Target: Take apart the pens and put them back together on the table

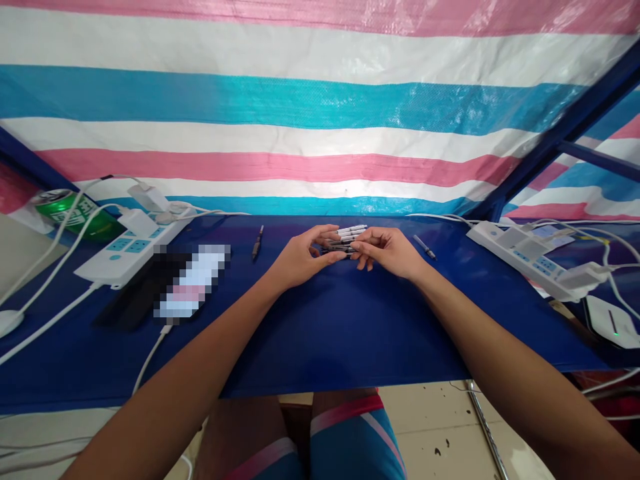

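Observation:
My left hand (303,255) and my right hand (387,251) meet over the middle of the blue table (330,333). Both pinch a bundle of several thin pens (349,239), some white, some dark, held between the fingertips just above the tabletop. The fingers of each hand are curled round the bundle. One dark pen (257,242) lies on the table left of my left hand. Another thin pen (425,247) lies to the right of my right hand.
A white power strip (131,248) with plugs and cables sits at the left, a green can (75,212) behind it. A blurred-out phone (193,280) lies on a dark pad. A second power strip (530,257) and a white device (613,321) sit at the right. Striped tarp hangs behind.

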Demonstrator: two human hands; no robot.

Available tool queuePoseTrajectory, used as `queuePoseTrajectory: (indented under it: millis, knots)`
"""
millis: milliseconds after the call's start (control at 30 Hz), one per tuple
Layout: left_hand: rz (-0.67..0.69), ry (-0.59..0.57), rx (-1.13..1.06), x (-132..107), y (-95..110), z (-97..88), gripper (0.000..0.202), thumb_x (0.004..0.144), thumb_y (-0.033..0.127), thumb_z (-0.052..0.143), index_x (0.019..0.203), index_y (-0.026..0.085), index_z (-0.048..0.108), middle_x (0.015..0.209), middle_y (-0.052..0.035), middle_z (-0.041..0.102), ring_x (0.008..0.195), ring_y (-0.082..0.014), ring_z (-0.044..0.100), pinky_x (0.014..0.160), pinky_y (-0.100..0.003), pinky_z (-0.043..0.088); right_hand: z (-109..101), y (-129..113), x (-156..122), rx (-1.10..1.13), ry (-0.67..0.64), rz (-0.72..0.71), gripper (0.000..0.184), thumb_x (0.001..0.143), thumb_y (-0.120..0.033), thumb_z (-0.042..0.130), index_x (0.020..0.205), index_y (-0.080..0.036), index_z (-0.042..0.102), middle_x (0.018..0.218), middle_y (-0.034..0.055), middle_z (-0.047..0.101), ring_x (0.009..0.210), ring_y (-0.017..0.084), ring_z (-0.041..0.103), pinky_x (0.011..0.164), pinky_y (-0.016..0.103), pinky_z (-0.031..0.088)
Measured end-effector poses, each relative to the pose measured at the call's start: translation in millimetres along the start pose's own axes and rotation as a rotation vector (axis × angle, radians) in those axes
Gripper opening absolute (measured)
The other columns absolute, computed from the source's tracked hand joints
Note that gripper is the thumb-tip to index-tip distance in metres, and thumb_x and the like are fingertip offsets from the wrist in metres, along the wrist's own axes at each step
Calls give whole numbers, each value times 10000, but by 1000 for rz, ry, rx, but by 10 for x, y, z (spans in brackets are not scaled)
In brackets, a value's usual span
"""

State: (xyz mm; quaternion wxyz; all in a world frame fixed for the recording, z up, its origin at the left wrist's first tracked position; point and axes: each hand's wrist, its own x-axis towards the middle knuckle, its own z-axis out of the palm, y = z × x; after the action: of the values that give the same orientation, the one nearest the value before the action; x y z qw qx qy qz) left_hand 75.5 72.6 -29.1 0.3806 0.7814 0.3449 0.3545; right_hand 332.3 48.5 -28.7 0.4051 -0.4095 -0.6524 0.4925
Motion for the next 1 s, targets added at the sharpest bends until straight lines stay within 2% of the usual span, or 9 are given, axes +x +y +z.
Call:
queuePoseTrajectory:
  millis: [100,267,367,533,733,800,867,933,1000]
  knots:
    - [-30,-37,1,-2,16,-7,504,999,511,659,1398,205,677,1137,-92,806,965,-234,760,841,-351,594,-6,1,3,-13,-2,0,423,904,-592,797,987,-190,694,890,75,808,673,190,768,540,276,576]
    - [0,-29,6,-4,13,3,610,953,489,732,1489,224,610,1263,-104,776,1104,-249,738,856,-330,582,-9,-11,1,-37,-11,-5,417,917,-592,781,992,-191,697,883,71,806,665,184,762,547,275,574]
    - [-24,-76,18,-7,6,12,416,1031,476,622,1343,218,718,1145,-75,810,973,-209,751,853,-322,574,-9,-11,-2,-46,-21,-1,415,925,-595,768,999,-193,693,878,72,805,656,185,754,546,281,570]
    - [16,-33,175,-20,31,20,232,953,393,732,1107,236,806,1048,-23,816,789,-159,690,709,-281,506,-18,-37,-20,-116,-60,37,426,947,-624,714,1001,-202,686,871,64,803,596,165,705,481,263,482]
    - [51,31,324,-4,60,-64,297,992,491,678,1058,223,787,979,-29,797,749,-164,653,718,-294,500,-75,-38,-35,-422,-75,-136,268,913,-483,791,965,-223,750,884,34,780,779,204,694,734,343,541]
    - [59,123,452,8,29,-153,328,1043,489,593,1080,211,764,1046,-61,780,849,-200,668,819,-334,527,-92,-6,-20,-590,-67,-242,178,928,-415,788,948,-241,761,940,41,781,885,236,687,845,394,535]
    - [47,220,667,3,-30,-259,304,1054,438,565,1133,198,734,1163,-117,743,1078,-283,657,988,-419,508,-91,24,-4,-742,-72,-325,121,937,-371,786,940,-252,767,984,59,769,990,272,660,940,445,510]
    - [-54,299,911,-26,-111,-353,349,1031,422,578,1258,178,682,1317,-194,669,1244,-386,581,1047,-525,471,-76,41,8,-831,-72,-356,107,941,-360,787,953,-255,771,1032,82,750,1052,299,629,976,474,498]
    - [-219,353,1073,-70,-196,-420,448,1025,464,562,1338,150,623,1368,-260,614,1265,-458,548,1009,-595,473,-67,42,13,-859,-65,-350,132,940,-381,788,985,-257,775,1072,99,734,1079,314,613,970,481,508]
